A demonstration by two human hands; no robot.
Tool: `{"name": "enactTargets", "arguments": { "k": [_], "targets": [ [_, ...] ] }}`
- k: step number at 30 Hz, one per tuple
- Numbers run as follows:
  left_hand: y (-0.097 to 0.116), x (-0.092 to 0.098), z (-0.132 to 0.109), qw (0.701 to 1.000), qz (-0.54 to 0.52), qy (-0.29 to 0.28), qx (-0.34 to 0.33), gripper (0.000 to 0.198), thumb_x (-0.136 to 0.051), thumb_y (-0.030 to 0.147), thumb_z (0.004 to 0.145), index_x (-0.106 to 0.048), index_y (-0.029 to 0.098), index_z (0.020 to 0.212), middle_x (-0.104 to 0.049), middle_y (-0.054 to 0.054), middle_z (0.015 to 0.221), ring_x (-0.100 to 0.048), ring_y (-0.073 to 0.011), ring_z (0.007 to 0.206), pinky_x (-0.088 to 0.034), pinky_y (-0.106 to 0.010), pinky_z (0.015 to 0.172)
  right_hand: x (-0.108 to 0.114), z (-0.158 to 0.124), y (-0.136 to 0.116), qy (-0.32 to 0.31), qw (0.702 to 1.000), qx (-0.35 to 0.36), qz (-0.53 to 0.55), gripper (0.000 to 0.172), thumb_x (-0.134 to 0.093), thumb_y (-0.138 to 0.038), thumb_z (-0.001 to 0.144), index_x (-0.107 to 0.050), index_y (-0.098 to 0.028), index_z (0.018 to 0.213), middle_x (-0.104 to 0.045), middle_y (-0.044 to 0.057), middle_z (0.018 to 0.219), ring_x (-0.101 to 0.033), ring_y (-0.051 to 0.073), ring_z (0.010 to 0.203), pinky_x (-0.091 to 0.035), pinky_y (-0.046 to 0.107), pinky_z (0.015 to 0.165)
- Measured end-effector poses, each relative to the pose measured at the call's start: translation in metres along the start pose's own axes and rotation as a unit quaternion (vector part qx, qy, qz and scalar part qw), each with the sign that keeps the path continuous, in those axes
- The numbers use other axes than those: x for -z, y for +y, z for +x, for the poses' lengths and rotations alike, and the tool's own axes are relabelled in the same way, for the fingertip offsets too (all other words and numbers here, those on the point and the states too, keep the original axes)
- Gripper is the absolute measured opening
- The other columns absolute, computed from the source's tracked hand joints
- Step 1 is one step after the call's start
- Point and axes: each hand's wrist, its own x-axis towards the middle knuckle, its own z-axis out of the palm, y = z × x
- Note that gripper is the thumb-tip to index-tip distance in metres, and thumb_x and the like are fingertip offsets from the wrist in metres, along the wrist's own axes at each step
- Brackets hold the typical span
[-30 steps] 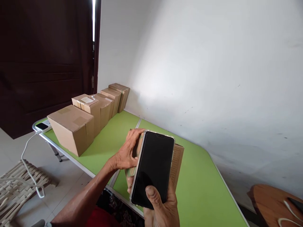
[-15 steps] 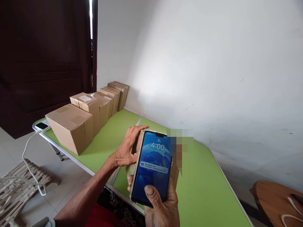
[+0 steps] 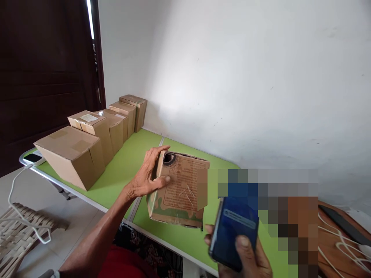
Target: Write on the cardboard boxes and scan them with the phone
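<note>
Two things are in the person's hands: one cardboard box (image 3: pixel 178 189) and one phone (image 3: pixel 233 227). The left hand (image 3: pixel 145 177) grips the box at its left side, over the green desk (image 3: pixel 121 166); its thumb presses on the printed face, and its other fingers go around the edge, partly hidden. Whether the bottom of the box also rests on the desk, one cannot tell. The right hand (image 3: pixel 252 258) holds the phone, with the thumb over the screen and the other fingers curled around the back and side. The phone is to the right of the box, near but apart.

About the progress, only a careful judgement is possible. The phone is already lit and shows a notification bar (image 3: pixel 242 219), but nothing more can be read, because it is blurred and a patch of squares (image 3: pixel 292 189) hides its top. Neither thing is set down yet. The box stays outside the row of boxes (image 3: pixel 106 133) at the left of the desk; these are at least five, they look closed on top, and neither hand touches them.
</note>
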Motion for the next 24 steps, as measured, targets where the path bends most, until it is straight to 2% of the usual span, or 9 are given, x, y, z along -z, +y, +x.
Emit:
{"name": "enactTargets", "arguments": {
  "k": [3,5,9,13,16,18,21,24],
  "targets": [
    [-0.001,0.000,0.000,1.000,0.002,-0.002,-0.004,0.079,-0.066,0.051,0.087,-0.039,0.024,0.157,-0.049,-0.012,0.146,-0.042,-0.0365,0.138,-0.032,-0.057,0.122,0.039,0.032,0.006,0.080,0.995,-0.004,-0.052,0.092,-0.097,-0.064,0.059,-0.065,-0.020,0.134,-0.082,0.007,0.094,-0.077,0.025,0.077,-0.063,0.032,0.068],
    [-0.001,0.000,0.000,1.000,0.004,0.000,-0.004,0.080,-0.065,0.051,0.087,-0.039,0.024,0.157,-0.050,-0.012,0.145,-0.043,-0.0369,0.137,-0.033,-0.058,0.122,0.061,0.054,0.018,0.128,0.985,-0.005,-0.112,0.090,-0.097,-0.064,0.051,-0.070,-0.016,0.121,-0.081,0.007,0.092,-0.075,0.025,0.080,-0.062,0.030,0.066],
    [-0.001,0.000,0.000,1.000,0.008,0.002,0.001,0.079,-0.065,0.052,0.087,-0.040,0.024,0.156,-0.050,-0.012,0.145,-0.043,-0.0373,0.137,-0.033,-0.058,0.121,0.092,0.087,0.042,0.134,0.970,-0.041,-0.198,0.083,-0.094,-0.066,0.041,-0.071,-0.013,0.100,-0.078,0.008,0.087,-0.073,0.029,0.078,-0.060,0.035,0.064],
    [-0.001,-0.001,0.001,1.000,0.006,0.001,-0.003,0.079,-0.065,0.053,0.087,-0.039,0.023,0.156,-0.049,-0.012,0.146,-0.043,-0.0375,0.138,-0.033,-0.058,0.122,0.107,0.101,0.050,0.123,0.950,-0.044,-0.283,0.076,-0.089,-0.067,0.042,-0.070,-0.016,0.095,-0.078,0.011,0.091,-0.073,0.035,0.094,-0.061,0.041,0.081],
    [-0.001,-0.001,0.001,1.000,0.007,0.003,0.000,0.080,-0.065,0.053,0.087,-0.039,0.023,0.156,-0.049,-0.013,0.146,-0.043,-0.0377,0.139,-0.033,-0.058,0.122,0.114,0.106,0.051,0.125,0.902,-0.020,-0.414,0.072,-0.075,-0.078,0.054,-0.070,-0.018,0.094,-0.078,0.017,0.096,-0.072,0.044,0.103,-0.059,0.050,0.092],
    [-0.001,-0.001,0.001,1.000,0.009,0.005,0.004,0.079,-0.065,0.053,0.088,-0.040,0.023,0.156,-0.050,-0.012,0.146,-0.044,-0.0377,0.139,-0.034,-0.059,0.122,0.118,0.109,0.052,0.125,0.849,-0.015,-0.513,0.076,-0.061,-0.083,0.063,-0.071,-0.017,0.099,-0.078,0.022,0.102,-0.071,0.048,0.105,-0.056,0.056,0.095],
    [-0.002,-0.001,0.000,1.000,0.010,0.006,0.002,0.078,-0.065,0.053,0.087,-0.040,0.024,0.155,-0.050,-0.012,0.145,-0.044,-0.0378,0.138,-0.034,-0.059,0.122,0.120,0.110,0.055,0.118,0.781,-0.025,-0.613,0.083,-0.043,-0.080,0.075,-0.072,-0.012,0.113,-0.076,0.028,0.112,-0.071,0.051,0.108,-0.054,0.059,0.099],
    [-0.003,0.000,-0.002,1.000,0.007,0.006,-0.005,0.078,-0.065,0.054,0.087,-0.040,0.025,0.155,-0.049,-0.012,0.147,-0.044,-0.0380,0.139,-0.034,-0.060,0.122,0.121,0.106,0.056,0.116,0.751,-0.026,-0.649,0.086,-0.036,-0.077,0.079,-0.072,-0.011,0.122,-0.074,0.028,0.118,-0.070,0.052,0.111,-0.053,0.061,0.098]
  ]
}}
